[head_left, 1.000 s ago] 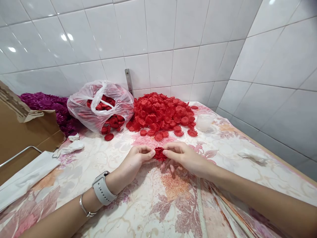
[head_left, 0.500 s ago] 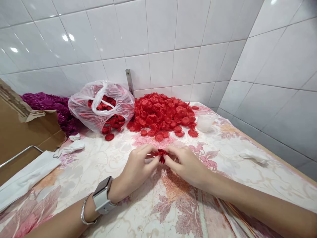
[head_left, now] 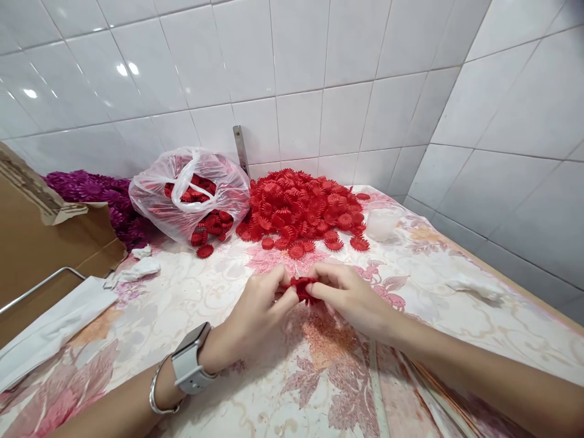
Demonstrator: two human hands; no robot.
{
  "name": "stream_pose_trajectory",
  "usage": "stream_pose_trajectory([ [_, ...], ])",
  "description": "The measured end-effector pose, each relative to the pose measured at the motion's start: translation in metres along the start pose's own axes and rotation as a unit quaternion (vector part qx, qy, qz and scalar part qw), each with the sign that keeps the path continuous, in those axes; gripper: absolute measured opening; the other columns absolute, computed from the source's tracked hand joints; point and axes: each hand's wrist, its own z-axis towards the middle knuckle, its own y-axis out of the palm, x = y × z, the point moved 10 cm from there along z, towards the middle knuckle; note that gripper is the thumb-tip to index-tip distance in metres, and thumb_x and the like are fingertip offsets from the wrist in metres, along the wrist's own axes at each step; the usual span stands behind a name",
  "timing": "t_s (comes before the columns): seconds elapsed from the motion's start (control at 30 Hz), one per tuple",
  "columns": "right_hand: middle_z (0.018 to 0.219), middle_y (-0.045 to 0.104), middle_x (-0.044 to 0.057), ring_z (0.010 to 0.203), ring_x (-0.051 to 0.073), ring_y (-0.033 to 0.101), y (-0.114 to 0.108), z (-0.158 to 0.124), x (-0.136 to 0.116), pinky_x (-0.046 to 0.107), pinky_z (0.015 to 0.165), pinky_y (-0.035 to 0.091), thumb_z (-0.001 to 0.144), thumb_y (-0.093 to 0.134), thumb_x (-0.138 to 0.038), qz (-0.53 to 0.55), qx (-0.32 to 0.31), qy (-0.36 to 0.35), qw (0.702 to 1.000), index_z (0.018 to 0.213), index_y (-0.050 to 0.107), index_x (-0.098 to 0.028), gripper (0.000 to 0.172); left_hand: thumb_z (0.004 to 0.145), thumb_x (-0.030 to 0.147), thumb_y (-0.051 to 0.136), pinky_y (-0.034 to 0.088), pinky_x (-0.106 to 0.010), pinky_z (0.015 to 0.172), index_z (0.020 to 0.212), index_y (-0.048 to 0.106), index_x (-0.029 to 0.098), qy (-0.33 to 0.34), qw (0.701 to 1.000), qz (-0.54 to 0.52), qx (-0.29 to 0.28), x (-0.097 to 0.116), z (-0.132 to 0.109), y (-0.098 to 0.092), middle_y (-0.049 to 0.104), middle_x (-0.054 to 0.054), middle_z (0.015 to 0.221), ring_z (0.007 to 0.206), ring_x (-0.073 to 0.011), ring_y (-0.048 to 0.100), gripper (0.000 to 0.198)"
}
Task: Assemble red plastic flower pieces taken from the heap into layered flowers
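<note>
Between my two hands is a small red artificial flower, held just above the patterned tablecloth. My left hand pinches its left side with thumb and fingers. On the other side, my right hand grips the flower's right edge between thumb and fingertips. Parts of the flower are hidden by the fingers. Beyond the hands lies a large heap of red fringed flower pieces, with a few loose ones along its front edge.
A tied clear plastic bag of red pieces stands left of the heap. Purple flowers and a cardboard box are at the far left. A translucent cup sits right of the heap, and white scraps lie further right.
The red flower has turned and now shows more of its width between my fingers. My right hand has shifted slightly right; both hands still hold it.
</note>
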Motion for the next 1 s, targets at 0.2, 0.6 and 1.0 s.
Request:
stream_pose_trajectory([
  [0.2,0.048,0.052,-0.003,0.042,0.010,0.050,0.005,0.005,0.013,0.020,0.038,0.033,0.068,0.048,-0.021,0.143,-0.040,0.058,0.987,0.060,0.051,-0.017,0.010,0.072,0.024,0.054,0.046,-0.026,0.061,0.060,0.040,0.018,-0.113,0.934,-0.333,-0.066,-0.021,0.005,0.018,0.049,0.004,0.061,0.060,-0.0109,0.053,0.019],
  [0.6,0.038,0.043,-0.003,0.038,0.011,0.050,0.027,0.002,0.019,0.024,0.043,0.047,0.060,0.046,-0.022,0.429,-0.045,0.139,0.892,0.042,0.049,-0.016,0.019,0.071,0.017,0.050,0.050,-0.032,0.078,0.064,0.047,0.017,-0.171,0.844,-0.499,-0.095,-0.007,0.000,0.036,0.060,0.000,0.063,0.063,-0.0137,0.063,0.008],
  [1.0,0.037,0.045,-0.002,0.037,0.012,0.050,0.027,-0.005,0.016,0.023,0.045,0.047,0.068,0.037,-0.016,0.512,-0.016,0.173,0.841,0.049,0.052,-0.015,0.024,0.075,0.013,0.049,0.043,-0.033,0.095,0.061,0.053,0.012,-0.158,0.795,-0.577,-0.100,0.001,-0.002,0.032,0.068,-0.007,0.076,0.092,-0.0220,0.065,0.015],
])
